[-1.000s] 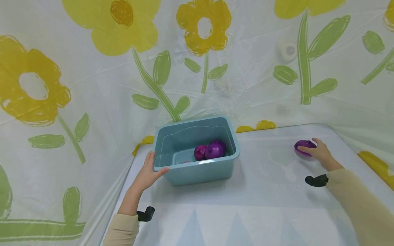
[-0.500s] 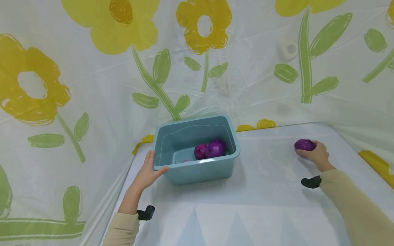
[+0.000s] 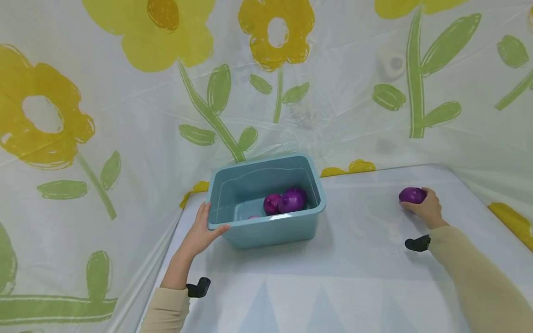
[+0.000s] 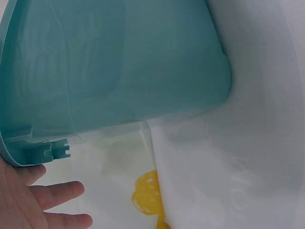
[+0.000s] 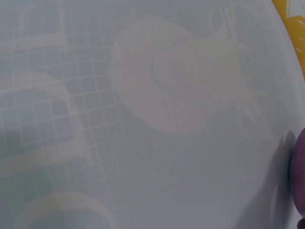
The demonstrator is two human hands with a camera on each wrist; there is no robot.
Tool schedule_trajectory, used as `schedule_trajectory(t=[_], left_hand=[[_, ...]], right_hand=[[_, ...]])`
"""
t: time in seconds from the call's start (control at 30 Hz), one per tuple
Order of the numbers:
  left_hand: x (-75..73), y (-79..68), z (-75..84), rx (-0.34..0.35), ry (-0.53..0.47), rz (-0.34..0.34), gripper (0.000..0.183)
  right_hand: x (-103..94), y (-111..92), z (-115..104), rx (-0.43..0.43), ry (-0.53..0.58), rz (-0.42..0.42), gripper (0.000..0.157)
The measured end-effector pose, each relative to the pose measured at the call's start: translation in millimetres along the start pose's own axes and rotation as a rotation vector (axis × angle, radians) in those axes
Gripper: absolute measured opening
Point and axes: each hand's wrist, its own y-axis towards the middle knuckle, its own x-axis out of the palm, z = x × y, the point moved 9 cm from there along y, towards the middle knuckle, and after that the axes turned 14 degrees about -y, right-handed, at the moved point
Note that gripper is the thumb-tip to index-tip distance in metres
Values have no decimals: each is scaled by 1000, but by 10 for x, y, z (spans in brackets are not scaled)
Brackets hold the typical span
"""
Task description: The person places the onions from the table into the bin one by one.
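In the head view my left hand (image 3: 201, 236) rests on the near left corner of a blue-green plastic bin (image 3: 270, 231), thumb along the front rim. The left wrist view shows its fingers (image 4: 59, 194) straight and spread beside the bin's outer wall. Far to the right, my right hand (image 3: 429, 208) grips a glossy purple rounded object (image 3: 411, 195) from its right side. I cannot tell whether that object touches the table. Only its edge appears in the right wrist view. Inside the bin lie purple round objects (image 3: 291, 200), some with a small knob; a pink one is mostly hidden.
The bin stands on a pale, printed table covering (image 3: 354, 259) near its back edge. Behind and to the left hangs a white curtain (image 3: 333, 92) with yellow flowers. Dark devices (image 3: 199, 287) sit at both wrists.
My right hand has closed its fingers round the purple object and drawn slightly left, with the object barely shifted. The left hand and bin stay in place.
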Motion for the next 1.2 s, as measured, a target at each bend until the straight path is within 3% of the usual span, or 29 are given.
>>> schedule_trajectory(t=[0.33, 0.5, 0.8, 1.2], left_hand=[[6, -2, 14, 4, -11, -1, 103], [3, 6, 22, 9, -13, 3, 104], [-4, -4, 23, 0, -10, 0, 104], [-11, -2, 16, 4, -4, 9, 104]], right_hand=[[-28, -18, 43, 70, 40, -5, 91], [-106, 9, 2, 65, 62, -8, 94], [-327, -5, -395, -99, 89, 16, 91], [-494, -75, -896, -133, 122, -19, 96]])
